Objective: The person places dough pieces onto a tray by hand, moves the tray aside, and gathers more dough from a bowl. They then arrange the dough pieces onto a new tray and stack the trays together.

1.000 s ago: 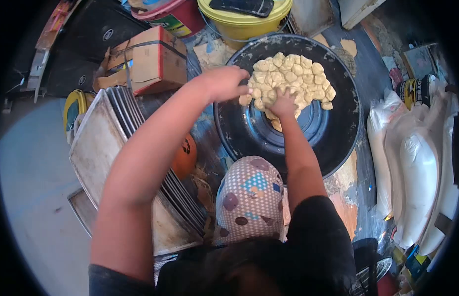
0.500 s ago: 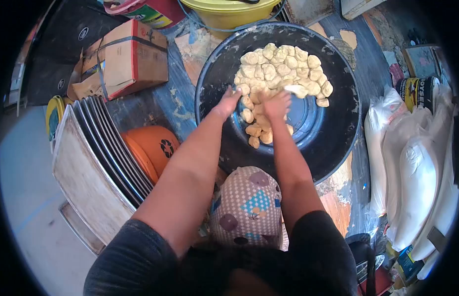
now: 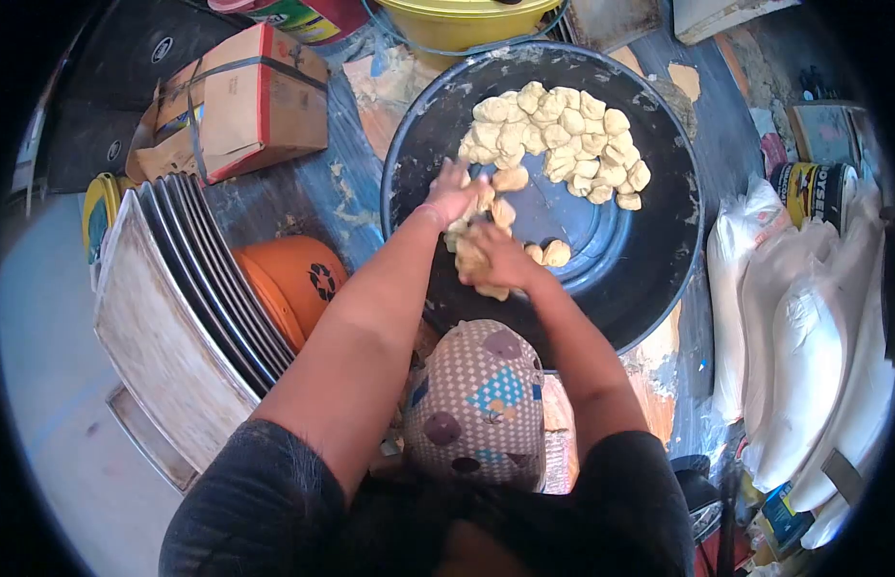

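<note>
A wide black basin (image 3: 659,245) holds many pale dough pieces (image 3: 590,144), mostly heaped along its far side. My left hand (image 3: 449,194) is at the basin's left side, fingers spread, touching dough at the near end of the heap. Just nearer to me, my right hand (image 3: 502,255) curves over a few dough pieces (image 3: 471,258) beside the left wall; its fingertips are partly hidden and slightly blurred. Two loose dough balls (image 3: 555,253) lie on the basin floor to the right of that hand.
Stacked trays (image 3: 168,308) and an orange container (image 3: 291,288) stand at left, with a strapped cardboard box (image 3: 240,106) behind. A yellow bucket (image 3: 466,24) is beyond the basin. Filled white plastic bags (image 3: 798,356) line the right. A patterned cloth (image 3: 476,399) covers something before me.
My right hand has moved left and toward me, with dough pieces shifting to the basin's left side. More of the basin floor shows in the middle. My left hand's fingers have spread.
</note>
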Demonstrator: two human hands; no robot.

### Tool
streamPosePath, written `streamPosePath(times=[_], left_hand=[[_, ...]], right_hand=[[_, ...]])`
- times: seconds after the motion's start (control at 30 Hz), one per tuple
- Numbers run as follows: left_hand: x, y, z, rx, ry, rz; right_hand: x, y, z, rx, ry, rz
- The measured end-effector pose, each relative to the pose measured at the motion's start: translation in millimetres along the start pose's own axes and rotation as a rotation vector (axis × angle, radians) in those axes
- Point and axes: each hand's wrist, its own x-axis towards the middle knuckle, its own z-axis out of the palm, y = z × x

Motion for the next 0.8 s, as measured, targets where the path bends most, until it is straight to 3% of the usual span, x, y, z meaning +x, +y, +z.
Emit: streamPosePath(times=[0.03,0.07,0.1,0.13,0.17,0.2,0.27,0.3,0.33,0.4,0.5,0.57,0.67,0.73,0.8], left_hand=[[-11,12,-5,0.237,-0.238,-0.054],[-18,17,-9,0.472,-0.475,-0.112],[-15,6,-11,0.311,-0.581,-0.101],[-18,0,-12,0.304,-0.577,-0.113],[-20,-3,-11,0.254,-0.551,-0.155],[-20,-3,-10,0.208,-0.530,-0.192],[-33,8,1,0.297,-0.456,-0.173],[-40,12,8,0.378,-0.522,-0.172],[-45,13,13,0.456,-0.590,-0.175],[-46,-2,17,0.444,-0.618,-0.177],[-47,-21,16,0.122,-0.648,-0.220],[-51,-18,16,0.128,-0.613,-0.219],[-59,14,-7,0.173,-0.562,-0.178],[-67,39,-28,0.219,-0.547,-0.145],[-64,65,-48,0.049,-0.547,0.032]], right_hand=[[-17,10,-8,0.174,-0.089,-0.183],[-33,22,-20,0.374,0.035,-0.025],[-48,32,-35,0.571,0.155,0.136],[-59,31,-58,0.634,0.278,0.433],[-73,58,-53,0.178,0.369,0.586],[-77,72,-26,0.180,0.369,0.588],[-84,92,21,0.690,0.320,0.672],[-78,32,-4,0.952,0.057,0.795],[-59,63,49,0.751,0.122,0.588],[-37,31,56,0.611,0.178,0.728],[-12,1,53,0.664,0.347,0.650],[-6,7,61,1.277,0.511,0.330],[-2,7,55,1.227,0.545,0.257],[-14,-40,4,1.297,0.496,0.157],[-21,-72,-43,1.341,0.410,0.186]])
